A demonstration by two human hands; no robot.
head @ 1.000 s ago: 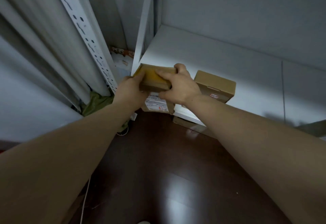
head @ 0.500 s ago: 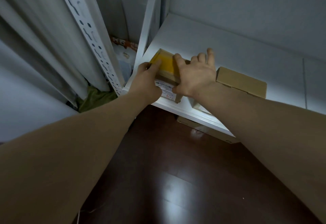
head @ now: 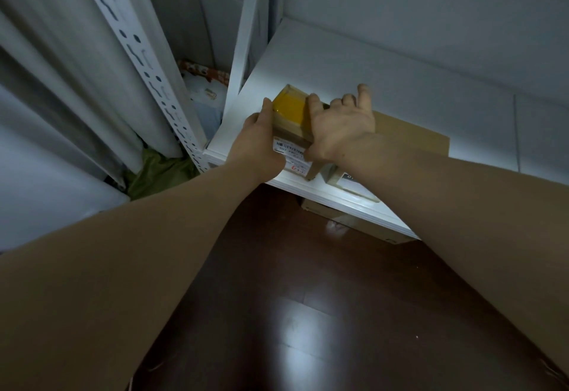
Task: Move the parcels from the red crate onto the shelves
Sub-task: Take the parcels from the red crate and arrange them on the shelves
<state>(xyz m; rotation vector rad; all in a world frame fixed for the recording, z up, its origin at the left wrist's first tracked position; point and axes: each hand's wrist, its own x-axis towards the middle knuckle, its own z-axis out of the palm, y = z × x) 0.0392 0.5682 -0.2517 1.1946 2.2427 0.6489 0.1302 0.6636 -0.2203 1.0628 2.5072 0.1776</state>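
A small cardboard parcel (head: 291, 110) with yellow tape on top and a white label on its near face sits at the front left corner of the white shelf (head: 338, 61). My left hand (head: 255, 144) holds the parcel's left side, thumb along its top edge. My right hand (head: 341, 129) lies flat on the parcel's right part, fingers straight and spread toward the back. A second brown parcel (head: 412, 135) lies on the shelf just right of it. The red crate is out of view.
A white perforated upright (head: 138, 52) stands left of the shelf, with pale curtains and a green cloth (head: 160, 172) beside it. A flat white box (head: 354, 186) lies at the shelf's front edge. Another carton (head: 348, 221) sits under the shelf on the dark wood floor.
The parcel went from held in the air in front of the shelf to resting on the shelf's front left corner. My right hand's fingers straightened out over it.
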